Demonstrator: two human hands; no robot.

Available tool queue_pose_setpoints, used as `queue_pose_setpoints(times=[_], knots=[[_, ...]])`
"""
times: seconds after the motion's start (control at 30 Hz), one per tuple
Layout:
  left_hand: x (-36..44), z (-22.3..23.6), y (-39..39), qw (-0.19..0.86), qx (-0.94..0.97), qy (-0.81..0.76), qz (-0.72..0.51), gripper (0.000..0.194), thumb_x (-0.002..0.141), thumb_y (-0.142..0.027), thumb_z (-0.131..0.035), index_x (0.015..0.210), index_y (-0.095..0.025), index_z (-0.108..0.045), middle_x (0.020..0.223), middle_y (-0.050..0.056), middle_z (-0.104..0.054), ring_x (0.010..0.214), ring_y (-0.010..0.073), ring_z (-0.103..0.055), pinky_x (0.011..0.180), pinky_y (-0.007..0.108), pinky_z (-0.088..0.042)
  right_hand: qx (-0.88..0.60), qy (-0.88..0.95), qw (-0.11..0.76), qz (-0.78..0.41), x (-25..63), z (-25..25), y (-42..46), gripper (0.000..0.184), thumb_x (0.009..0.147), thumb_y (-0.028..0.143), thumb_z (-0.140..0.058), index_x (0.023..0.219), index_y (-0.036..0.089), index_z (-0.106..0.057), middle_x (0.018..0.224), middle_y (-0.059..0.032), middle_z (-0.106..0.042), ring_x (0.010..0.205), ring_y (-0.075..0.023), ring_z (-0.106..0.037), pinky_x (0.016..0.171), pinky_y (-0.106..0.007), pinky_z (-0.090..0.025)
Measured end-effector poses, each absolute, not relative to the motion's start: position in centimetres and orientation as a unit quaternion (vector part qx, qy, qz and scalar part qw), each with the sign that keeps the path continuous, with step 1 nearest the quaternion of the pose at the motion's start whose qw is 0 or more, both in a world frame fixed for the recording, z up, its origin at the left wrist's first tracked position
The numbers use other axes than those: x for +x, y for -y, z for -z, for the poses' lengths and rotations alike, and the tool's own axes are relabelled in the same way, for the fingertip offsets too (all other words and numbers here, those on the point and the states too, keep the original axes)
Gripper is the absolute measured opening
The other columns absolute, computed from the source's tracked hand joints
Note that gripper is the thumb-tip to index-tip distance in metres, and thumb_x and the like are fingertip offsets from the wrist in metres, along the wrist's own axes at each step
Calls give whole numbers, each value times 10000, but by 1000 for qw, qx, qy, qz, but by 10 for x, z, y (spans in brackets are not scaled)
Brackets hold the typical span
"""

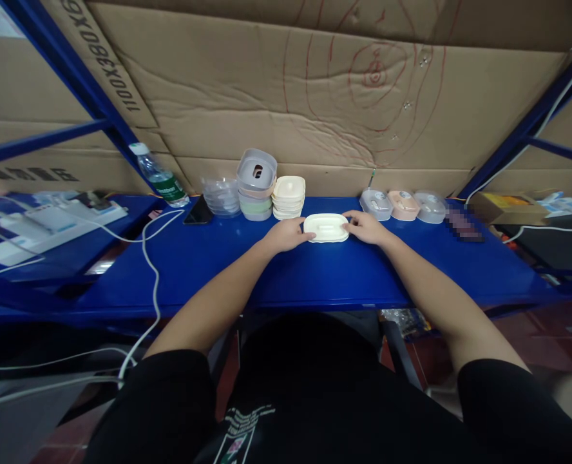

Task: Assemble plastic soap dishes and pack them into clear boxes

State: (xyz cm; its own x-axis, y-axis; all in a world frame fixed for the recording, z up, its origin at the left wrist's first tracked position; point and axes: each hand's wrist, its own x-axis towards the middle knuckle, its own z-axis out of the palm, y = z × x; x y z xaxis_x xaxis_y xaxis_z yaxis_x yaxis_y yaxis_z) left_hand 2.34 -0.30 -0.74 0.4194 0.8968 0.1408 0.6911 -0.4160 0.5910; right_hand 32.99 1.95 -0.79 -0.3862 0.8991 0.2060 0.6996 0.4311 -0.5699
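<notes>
A cream-coloured plastic tray (pixel 325 227), shallow and rounded at the corners, is held between my two hands just over the blue tabletop. My left hand (pixel 288 235) grips its left end, the thumb lying on the near rim. At the opposite end my right hand (pixel 364 227) pinches the rim between thumb and fingers. Behind my left hand stands a stack of similar cream pieces (pixel 288 196). Next to it rises a stack of coloured plastic boxes (pixel 256 183), the top one grey and tilted. Clear plastic covers (pixel 221 196) are piled further left.
Three lidded boxes (pixel 403 205) stand in a row at the back right. A water bottle (pixel 163 179) and a black phone (pixel 198 211) sit at the back left. White cable (pixel 155 277) crosses the table's left side. Cardboard (pixel 228 84) walls the back.
</notes>
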Motion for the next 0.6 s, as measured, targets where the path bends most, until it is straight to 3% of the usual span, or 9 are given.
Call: queue_pose_setpoints(times=[0.17,0.37,0.6], knots=[[22,3,6,200,823,-506,-160,631,771,-671,-819,1174,-187,-783,773,29,-726,700,217,-653,629,314,-391,-505,833,176,-141,324,11,-19,408,987,283,-683,1370,158,-746,936,-69,-816,819,-225,-727,732,-322,-498],[21,14,0,160,837,-477,-216,467,731,-658,-851,929,-244,-765,652,7,-676,561,200,-603,542,303,-342,-495,840,178,-132,325,11,-18,458,997,357,-716,1414,168,-731,1017,-94,-827,875,-251,-747,783,-352,-529],[13,4,3,167,863,-427,-212,592,771,-574,-864,1246,-232,-774,763,19,-751,642,219,-667,606,301,-408,-485,842,184,-148,328,12,-19,419,985,375,-747,1365,200,-763,986,-72,-826,860,-237,-747,771,-335,-530]])
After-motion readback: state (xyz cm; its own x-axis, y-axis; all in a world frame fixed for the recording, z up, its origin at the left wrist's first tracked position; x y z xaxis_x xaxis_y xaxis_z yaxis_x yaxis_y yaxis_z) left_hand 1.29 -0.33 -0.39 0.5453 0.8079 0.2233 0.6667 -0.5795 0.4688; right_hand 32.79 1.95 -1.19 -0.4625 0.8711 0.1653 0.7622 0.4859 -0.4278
